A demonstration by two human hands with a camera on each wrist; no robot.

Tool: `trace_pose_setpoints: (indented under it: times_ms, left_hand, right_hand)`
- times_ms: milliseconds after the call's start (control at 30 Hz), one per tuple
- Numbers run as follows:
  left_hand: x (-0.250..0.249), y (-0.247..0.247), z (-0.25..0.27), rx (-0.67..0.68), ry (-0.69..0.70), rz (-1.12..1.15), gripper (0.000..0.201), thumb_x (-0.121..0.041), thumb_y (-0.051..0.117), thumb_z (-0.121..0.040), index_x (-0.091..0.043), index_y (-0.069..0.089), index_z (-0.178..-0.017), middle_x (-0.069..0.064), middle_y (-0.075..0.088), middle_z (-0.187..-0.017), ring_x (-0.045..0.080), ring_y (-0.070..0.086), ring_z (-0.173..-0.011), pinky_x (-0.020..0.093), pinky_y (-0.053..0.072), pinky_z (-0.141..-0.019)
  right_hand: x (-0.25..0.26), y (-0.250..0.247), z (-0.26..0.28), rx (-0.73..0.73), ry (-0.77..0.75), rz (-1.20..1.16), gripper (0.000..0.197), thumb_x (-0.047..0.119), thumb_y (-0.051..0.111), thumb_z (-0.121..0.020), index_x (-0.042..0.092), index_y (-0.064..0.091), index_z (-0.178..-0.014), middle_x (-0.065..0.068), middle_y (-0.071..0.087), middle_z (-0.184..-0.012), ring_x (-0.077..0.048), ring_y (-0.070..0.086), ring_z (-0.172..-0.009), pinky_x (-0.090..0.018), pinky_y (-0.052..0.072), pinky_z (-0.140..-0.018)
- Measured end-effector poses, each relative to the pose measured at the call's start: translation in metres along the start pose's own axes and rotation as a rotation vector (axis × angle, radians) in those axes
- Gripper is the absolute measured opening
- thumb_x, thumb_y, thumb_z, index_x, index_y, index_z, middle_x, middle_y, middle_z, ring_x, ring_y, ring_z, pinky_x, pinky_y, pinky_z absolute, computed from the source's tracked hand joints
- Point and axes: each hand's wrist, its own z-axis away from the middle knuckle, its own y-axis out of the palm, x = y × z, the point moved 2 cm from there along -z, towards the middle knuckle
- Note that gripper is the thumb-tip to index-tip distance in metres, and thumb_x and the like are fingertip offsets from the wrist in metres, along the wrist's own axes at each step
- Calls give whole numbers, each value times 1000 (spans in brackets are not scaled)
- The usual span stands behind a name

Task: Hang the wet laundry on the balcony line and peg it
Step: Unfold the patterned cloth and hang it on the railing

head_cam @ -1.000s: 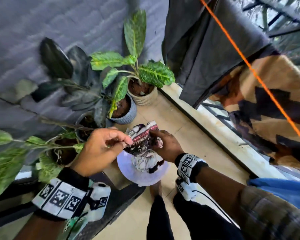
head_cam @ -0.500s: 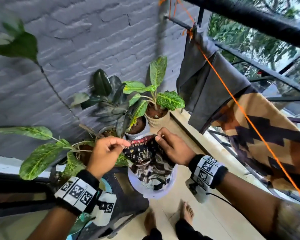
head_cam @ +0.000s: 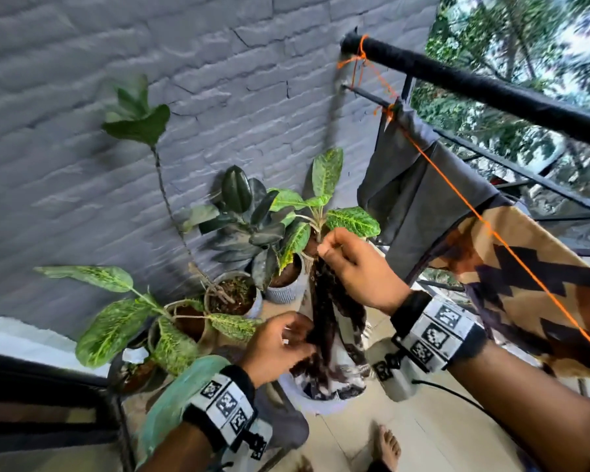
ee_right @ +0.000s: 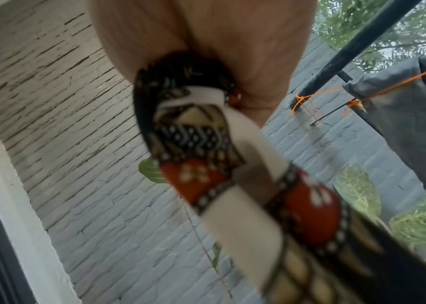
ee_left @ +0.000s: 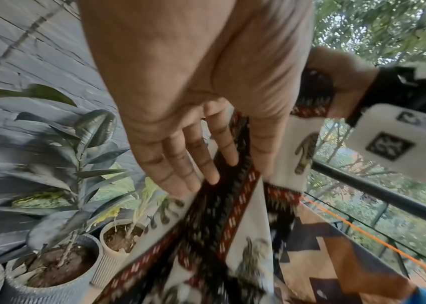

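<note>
**Patterned cloth coming up out of the white basin**

The head view is showing the whole scene: the right hand is pinching the top edge of a dark batik-patterned cloth and holding it up, while the left hand is gripping the same cloth lower down. The cloth's lower end is hanging into a white basin standing on the tiled floor, so the basin is holding part of the fabric. The orange line is running from the black railing bar, already carrying a grey garment and a brown zigzag-patterned cloth; the batik cloth is hanging well apart from it.

The left wrist view is giving what the head camera cannot: the left hand's fingers are lying nearly straight along the cloth's red-and-black border, with the thumb pressing the fabric from the other side. It is also catching the right hand clamping the cloth above.

The right wrist view, blurred, is showing the fabric bunching out of the right hand's closed grip, and the line's knot on the bar.

Ribbed pots are holding soil and plants: a grey ribbed pot and a round pot beside it.
</note>
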Motion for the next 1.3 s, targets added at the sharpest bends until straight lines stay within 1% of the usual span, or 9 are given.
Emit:
trace_pose_setpoints:
  times_ms: [133,233,367,567,667,900,1067,1200,1300]
  left_hand:
    - [13,17,10,135,-33,-88,58,-63,78,-58,-35,62,-106,-9,70,-111,6,64,-108,35,53,-94]
    - [18,31,13,194,5,-235,72,-79,66,-67,-31,54,-120,-6,65,-116,12,62,-108,38,51,-91]
    - [10,35,7,32,3,-227,37,-48,67,-78,-30,51,-106,-1,64,-102,18,63,-96,29,48,-80]
    - [7,9,-7,-107,17,-186,12,-13,58,-97,-16,61,-107,-1,67,-100,22,65,-95,25,48,-69]
    - [3,-14,-2,-96,43,-153,8,-22,59,-99,-25,61,-106,1,72,-102,24,69,-88,43,58,-79]
    - [1,-36,7,-73,46,-182,11,-33,60,-93,-25,61,-87,4,69,-88,25,64,-81,40,53,-78]
    - [-12,-30,6,-92,67,-106,30,-46,57,-82,-19,65,-92,3,71,-87,28,67,-87,44,53,-80]
    - [-16,-25,4,2,-3,-26,45,-54,71,-68,-15,62,-90,9,70,-93,28,66,-94,43,53,-86]
    - [-4,-21,5,95,-138,-56,68,-57,85,-56,-15,65,-106,4,69,-108,19,64,-103,33,52,-92]
  right_hand:
    - [19,5,-5,-145,84,-184,15,23,50,-102,17,50,-88,17,44,-61,3,39,-57,-13,34,-59]
    - [33,2,-11,-258,82,-293,13,24,52,-101,20,52,-88,13,51,-73,-2,45,-69,-25,38,-72]
    - [49,-1,-14,-294,59,-378,21,37,54,-94,16,52,-89,-9,44,-75,-22,40,-68,-38,34,-68]
    - [51,-20,-16,-370,65,-362,17,39,56,-91,27,52,-80,-11,45,-74,-24,39,-67,-39,32,-64]
    - [32,-41,-17,-454,148,-292,18,33,57,-92,22,52,-79,-12,46,-72,-23,41,-67,-38,34,-64]
    - [-17,-53,-2,-432,309,-227,20,28,61,-95,20,54,-78,-7,50,-69,-19,45,-62,-29,36,-55]
    - [-30,-54,2,-385,369,-189,23,42,71,-81,22,62,-74,-4,56,-68,-21,48,-64,-34,39,-61]
    - [-40,-55,10,-338,373,-175,22,32,71,-88,16,62,-78,-4,49,-64,-23,41,-65,-31,32,-56]
    - [-38,-59,13,-286,331,-185,18,24,66,-94,13,60,-81,-10,46,-70,-24,38,-68,-29,29,-55]
